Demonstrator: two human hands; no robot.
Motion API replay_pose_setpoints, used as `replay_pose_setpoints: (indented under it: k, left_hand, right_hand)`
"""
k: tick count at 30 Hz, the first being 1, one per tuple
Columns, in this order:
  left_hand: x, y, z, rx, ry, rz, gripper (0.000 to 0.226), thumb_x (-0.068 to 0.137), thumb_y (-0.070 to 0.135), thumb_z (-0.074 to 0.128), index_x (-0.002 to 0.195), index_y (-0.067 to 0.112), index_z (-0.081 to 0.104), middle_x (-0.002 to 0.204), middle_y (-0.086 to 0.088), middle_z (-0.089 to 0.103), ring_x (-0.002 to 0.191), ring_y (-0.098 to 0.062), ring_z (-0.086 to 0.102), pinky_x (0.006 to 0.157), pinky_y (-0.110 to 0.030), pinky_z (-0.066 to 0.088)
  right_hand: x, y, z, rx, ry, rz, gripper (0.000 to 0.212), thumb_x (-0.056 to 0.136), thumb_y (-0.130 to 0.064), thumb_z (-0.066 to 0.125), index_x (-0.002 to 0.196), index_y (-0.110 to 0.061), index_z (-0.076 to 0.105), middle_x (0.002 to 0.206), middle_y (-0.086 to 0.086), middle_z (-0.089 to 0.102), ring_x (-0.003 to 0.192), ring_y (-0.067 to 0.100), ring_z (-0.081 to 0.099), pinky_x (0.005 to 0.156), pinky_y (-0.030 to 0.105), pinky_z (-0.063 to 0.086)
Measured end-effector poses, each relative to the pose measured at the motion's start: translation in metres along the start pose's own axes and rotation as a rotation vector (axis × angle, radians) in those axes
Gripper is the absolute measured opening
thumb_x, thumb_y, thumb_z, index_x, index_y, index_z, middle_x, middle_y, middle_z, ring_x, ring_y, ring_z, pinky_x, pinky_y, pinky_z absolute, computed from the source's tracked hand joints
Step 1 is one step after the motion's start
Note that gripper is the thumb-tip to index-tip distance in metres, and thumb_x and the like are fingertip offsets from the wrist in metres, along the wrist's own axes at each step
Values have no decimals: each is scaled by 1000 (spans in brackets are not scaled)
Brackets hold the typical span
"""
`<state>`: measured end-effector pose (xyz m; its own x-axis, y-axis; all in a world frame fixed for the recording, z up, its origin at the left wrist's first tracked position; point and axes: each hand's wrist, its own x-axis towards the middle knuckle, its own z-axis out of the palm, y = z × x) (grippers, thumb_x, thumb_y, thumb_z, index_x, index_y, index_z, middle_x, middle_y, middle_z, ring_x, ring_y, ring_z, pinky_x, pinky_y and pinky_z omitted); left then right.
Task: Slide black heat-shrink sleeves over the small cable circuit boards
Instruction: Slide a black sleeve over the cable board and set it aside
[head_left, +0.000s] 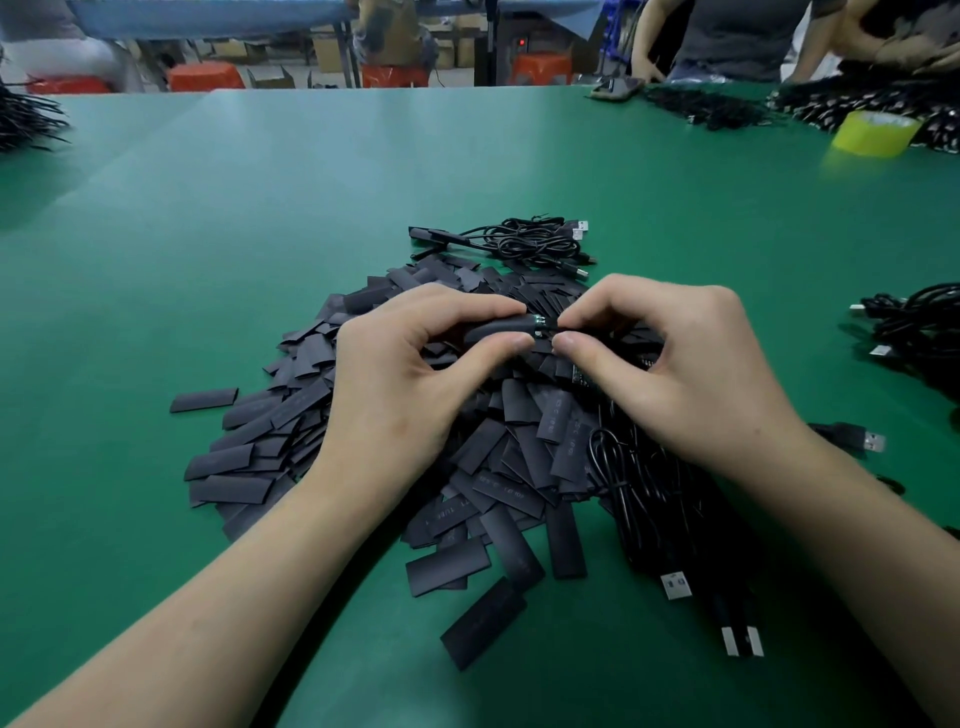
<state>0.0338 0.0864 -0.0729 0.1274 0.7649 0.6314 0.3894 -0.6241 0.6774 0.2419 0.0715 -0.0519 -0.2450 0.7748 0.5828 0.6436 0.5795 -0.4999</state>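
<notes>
Left hand (410, 374) pinches sleeve (496, 331); right hand (670, 358) pinches circuit board (540, 327).

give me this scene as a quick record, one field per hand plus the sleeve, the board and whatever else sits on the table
left hand: pinches a black sleeve between thumb and fingers
right hand: pinches the cable beside the circuit board
sleeve: mostly over the board, green end showing
pile of sleeves: loose, under both hands
table: green mat
cable bundle: coiled beyond the pile
tape roll: yellow, far right
</notes>
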Motion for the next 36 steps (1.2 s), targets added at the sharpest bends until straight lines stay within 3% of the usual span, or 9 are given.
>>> replay_pose_setpoints:
  k: [10,15,19,23,36]
  left_hand:
    - [-2,6,2,68,2,54,20,86,24,81,106,19,80,98,10,75,94,-5,69,85,-17,50]
    - [-1,5,0,53,140,-21,33,82,28,85,113,21,77,93,10,74,86,-10,70,84,-15,50]
    - [-1,5,1,15,203,-99,20,83,24,85,103,23,79,91,18,75,83,0,72,79,-12,51]
    - [-2,7,3,27,192,-123,20,84,24,84,103,20,81,92,20,75,85,5,71,81,-11,51]
    - [-3,9,7,23,73,-83,36,86,25,82,120,18,75,96,12,75,85,-8,71,82,-16,53]
  right_hand:
    - [-2,-1,5,-95,23,-62,5,90,-27,70,90,-23,72,81,-13,70,75,10,66,70,40,54]
    - [-1,-1,6,-76,102,-10,3,89,-24,73,87,-23,72,76,-14,68,69,7,63,67,37,53]
    - [-2,-1,6,-78,132,24,4,88,-25,73,86,-23,72,73,-13,68,66,10,62,65,37,52]
    - [-3,-4,10,-94,127,9,5,88,-27,71,85,-23,71,72,-13,67,63,14,63,63,38,52]
    - [-2,0,8,-147,156,42,8,90,-28,71,84,-22,69,71,-13,66,63,10,60,64,37,51]
